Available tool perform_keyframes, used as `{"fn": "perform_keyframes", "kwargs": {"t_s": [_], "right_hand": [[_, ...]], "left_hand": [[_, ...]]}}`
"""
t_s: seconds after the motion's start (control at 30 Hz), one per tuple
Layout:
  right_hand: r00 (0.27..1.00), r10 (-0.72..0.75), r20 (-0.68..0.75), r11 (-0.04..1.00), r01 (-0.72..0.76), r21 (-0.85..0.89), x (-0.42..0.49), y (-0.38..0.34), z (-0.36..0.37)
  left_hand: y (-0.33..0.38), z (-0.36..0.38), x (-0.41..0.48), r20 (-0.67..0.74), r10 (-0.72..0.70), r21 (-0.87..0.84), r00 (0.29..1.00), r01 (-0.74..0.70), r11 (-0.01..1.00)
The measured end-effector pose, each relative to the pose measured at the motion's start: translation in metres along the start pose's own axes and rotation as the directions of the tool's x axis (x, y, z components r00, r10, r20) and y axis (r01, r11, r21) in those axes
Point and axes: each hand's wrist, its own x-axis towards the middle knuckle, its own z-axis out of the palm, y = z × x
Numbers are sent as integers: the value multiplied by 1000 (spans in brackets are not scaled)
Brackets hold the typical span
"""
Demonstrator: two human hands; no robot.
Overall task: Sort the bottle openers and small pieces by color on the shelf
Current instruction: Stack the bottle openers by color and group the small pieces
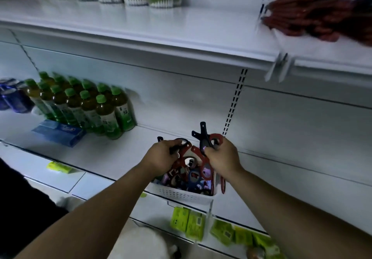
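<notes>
Just above the white basket, the left hand grips a black opener. The right hand grips a bunch of openers, black and red. Such full fingers might drop one. More pieces fill the basket. Green bottles stand far left of it, not in the way.

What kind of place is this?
Probably a shop: long white shelves, rows of matching green-capped bottles, and a white basket full of bottle openers.
</notes>
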Motion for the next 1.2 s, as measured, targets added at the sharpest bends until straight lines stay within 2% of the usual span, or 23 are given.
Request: {"fn": "perform_keyframes", "kwargs": {"t_s": [0.2, 0.33, 0.8, 0.97, 1.2], "right_hand": [[995, -100, 5, 988, 100, -119, -12, -22, -20], [992, -114, -45, 984, 107, -140, -21, -36, -30], [986, -51, -160, 997, 40, -66, -82, -49, -67], [977, -43, -208, 996, 26, -84, -107, -45, -103], [967, -22, -252, 997, 3, -77, -166, -21, -190]], "left_hand": [[19, -16, -10, -21, 49, 61, 999, -47, 997], [31, -29, -21, -32, 121, 85, 992, -118, 989], [85, -43, -69, 22, 286, 72, 958, -287, 955], [118, -30, -93, 59, 324, 94, 944, -328, 940], [194, 29, -141, 110, 385, 64, 916, -394, 917]]}}
